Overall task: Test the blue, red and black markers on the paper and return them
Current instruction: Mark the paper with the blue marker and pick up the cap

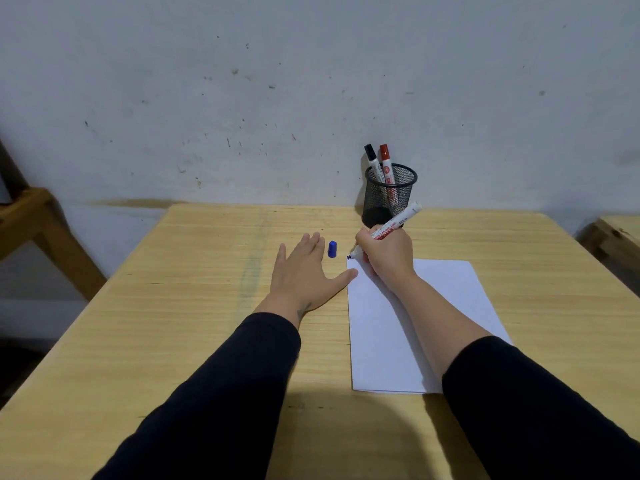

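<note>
My right hand grips the uncapped blue marker, its tip touching the far left corner of the white paper. The blue cap stands upright on the table just left of that tip. My left hand lies flat on the wood, fingers apart, its thumb touching the paper's left edge. The black marker and the red marker stand capped in the black mesh cup behind my right hand.
The wooden table runs up to a scuffed white wall. Another wooden piece of furniture stands at the left, and a wooden edge shows at the right.
</note>
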